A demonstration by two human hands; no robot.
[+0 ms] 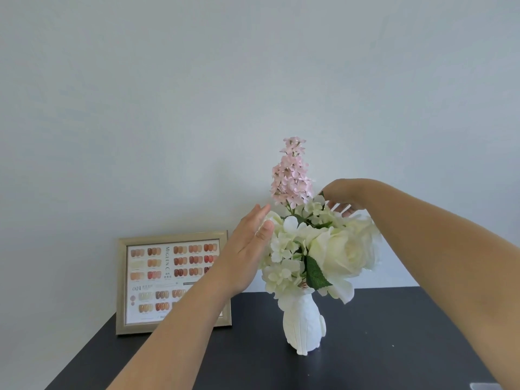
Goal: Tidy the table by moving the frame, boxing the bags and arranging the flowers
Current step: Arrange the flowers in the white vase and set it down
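A white vase (pixel 304 325) stands on the dark table (pixel 394 347) and holds white flowers (pixel 337 251) with a tall pink flower spike (pixel 292 173) rising from them. My left hand (pixel 250 243) is flat and open against the left side of the white blooms. My right hand (pixel 343 197) reaches over the top right of the bunch, fingers curled down among the blooms; whether it grips a stem is hidden. A gold picture frame (pixel 171 280) with a nail-colour chart leans against the wall at the table's back left.
A plain pale wall (pixel 253 80) rises directly behind the table. The table's left edge runs diagonally down toward the bottom left. A small grey object (pixel 485 386) peeks in at the bottom right corner.
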